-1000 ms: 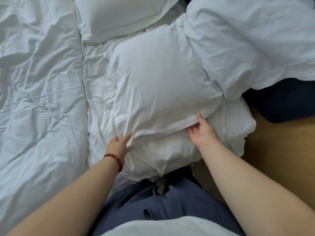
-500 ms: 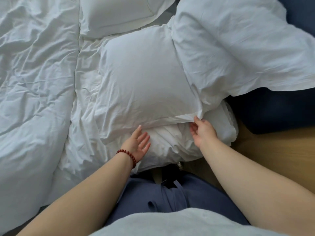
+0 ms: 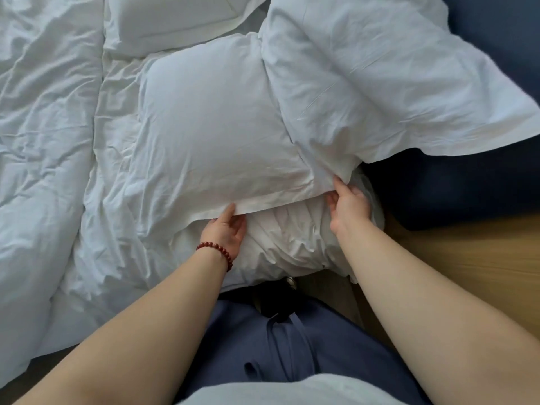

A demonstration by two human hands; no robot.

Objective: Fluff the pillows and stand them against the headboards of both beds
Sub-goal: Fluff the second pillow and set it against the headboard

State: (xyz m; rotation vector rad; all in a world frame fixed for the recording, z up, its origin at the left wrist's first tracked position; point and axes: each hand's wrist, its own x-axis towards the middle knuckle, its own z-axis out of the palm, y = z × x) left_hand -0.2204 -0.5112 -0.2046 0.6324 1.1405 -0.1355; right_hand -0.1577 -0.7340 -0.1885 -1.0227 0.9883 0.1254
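A white pillow (image 3: 216,127) lies flat on the bed in front of me, its near flap over a crumpled white pillow (image 3: 292,241) underneath. My left hand (image 3: 226,229), with a red bead bracelet, rests on the crumpled pillow; its fingers are straight and its thumb touches the flap's edge. My right hand (image 3: 347,204) pinches the flat pillow's near right corner, thumb on top and fingers curled below. A second big white pillow (image 3: 380,74) lies to the right, overlapping the first. A third pillow (image 3: 175,16) lies at the top.
A rumpled white duvet (image 3: 43,141) covers the bed on the left. To the right are a dark blue upholstered surface (image 3: 467,185) and a wooden floor (image 3: 467,258). My blue trousers (image 3: 277,346) press against the bed's edge.
My left hand moved right from the pillow's left edge to under its near flap. My right hand stayed at the near right corner.
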